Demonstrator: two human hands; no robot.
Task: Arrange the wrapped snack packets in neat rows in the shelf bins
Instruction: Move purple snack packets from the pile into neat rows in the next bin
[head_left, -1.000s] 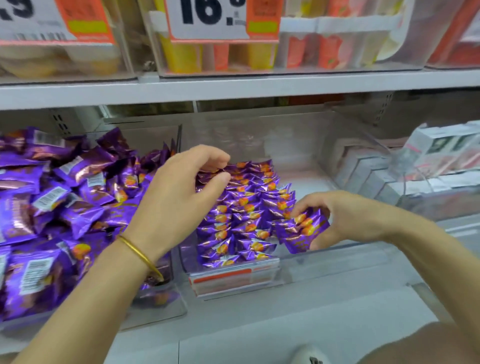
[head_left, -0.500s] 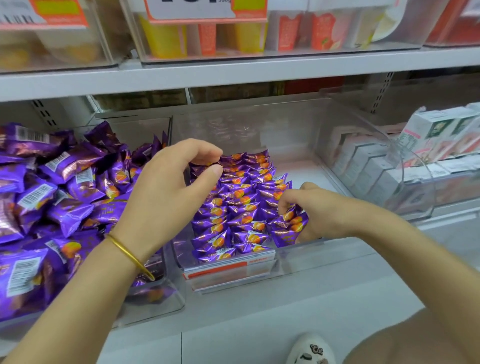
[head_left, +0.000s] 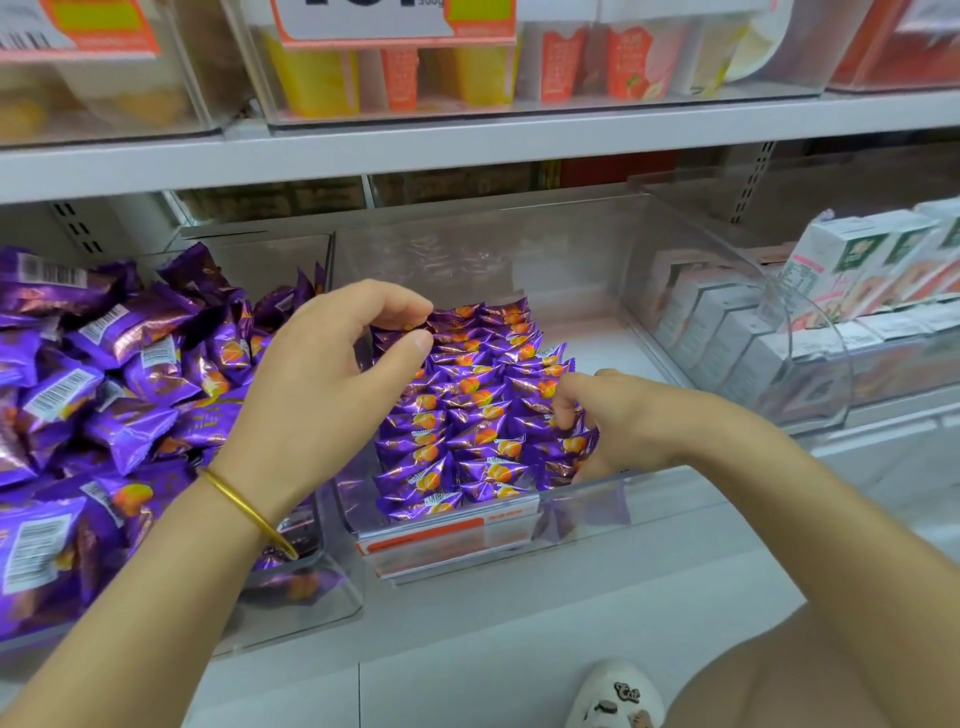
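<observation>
- While both forearms reach in from 6 o'clock, the left hand (head_left: 322, 395) arches over the 11 o'clock corner of the packet block, wrist bent, with a gold bangle (head_left: 249, 512) on the wrist.
- Left hand: fingers curled, thumb and forefinger a narrow gap apart, tips at the packet tops. Can't tell whether it pinches one.
- Right hand (head_left: 618, 421): enters from 4 o'clock, knuckles up, fingers curled down into the right-hand row and gripping a few packets at the block's 4 o'clock corner.
- Snack packets (head_left: 467, 415): glossy purple foil, crimped ends, orange print. They stand on edge in tight rows and fill the left part of the middle bin (head_left: 571, 249).
- Middle bin: clear hard plastic with straight walls and a price label (head_left: 452, 535) at its 6 o'clock front.
- Left bin (head_left: 332, 587), at 9 o'clock: loose packets (head_left: 130, 395) in the same purple foil, heaped unsorted, some barcode-side up.
- White cartons (head_left: 852, 270) sit at 3 o'clock.
</observation>
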